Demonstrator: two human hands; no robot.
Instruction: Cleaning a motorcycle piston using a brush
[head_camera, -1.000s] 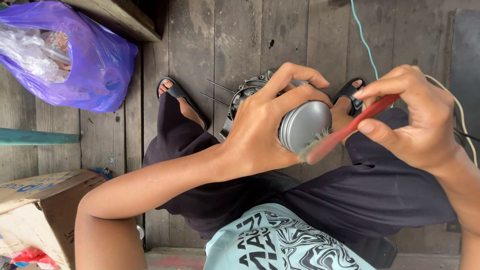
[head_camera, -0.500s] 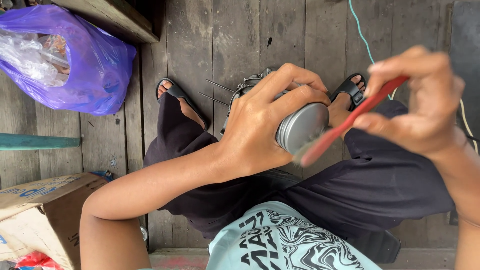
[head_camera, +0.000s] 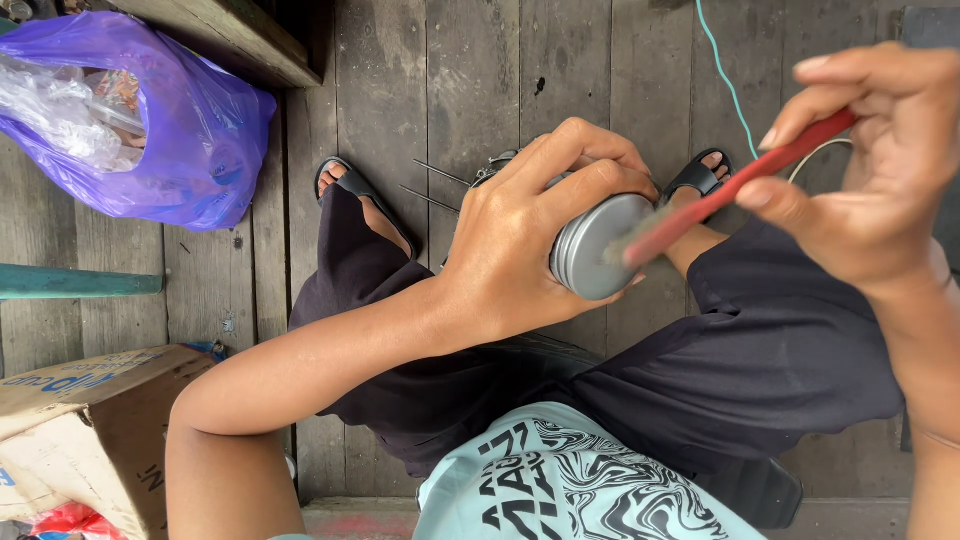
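I judge the step as brushing the face of the grey metal can (head_camera: 590, 258), held above the lap. Left hand (head_camera: 530, 245) wrapped tight round the can's body. Right hand (head_camera: 870, 170), right of the can, pinches a red-handled brush (head_camera: 740, 190), bristles touching the can's face. Next move needs a steady can, light strokes. Purple bag (head_camera: 150, 120) well left of the can.
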